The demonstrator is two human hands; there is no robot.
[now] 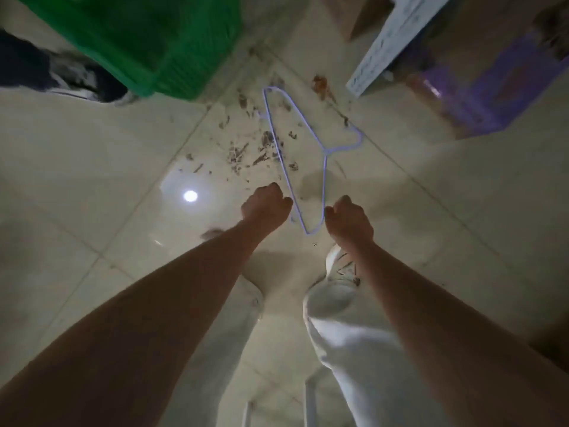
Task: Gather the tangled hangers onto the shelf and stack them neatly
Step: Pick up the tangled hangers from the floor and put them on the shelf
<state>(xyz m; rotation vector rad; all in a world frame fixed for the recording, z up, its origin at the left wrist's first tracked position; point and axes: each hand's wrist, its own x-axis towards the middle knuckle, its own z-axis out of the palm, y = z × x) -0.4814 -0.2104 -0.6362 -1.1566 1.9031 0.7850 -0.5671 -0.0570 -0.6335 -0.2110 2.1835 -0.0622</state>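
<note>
- Purple wire hanger [295, 167] is seen over the pale tiled floor [92, 155], among dark scraps of dirt [246, 149].
- Its near end is held at either side: the left hand [266, 206] is curled shut on one wire, the right hand [349, 221] on the other.
- Whether the far end touches the floor cannot be told in the blur.
- A green basket [147, 35] stands beyond, well apart from the hanger.
</note>
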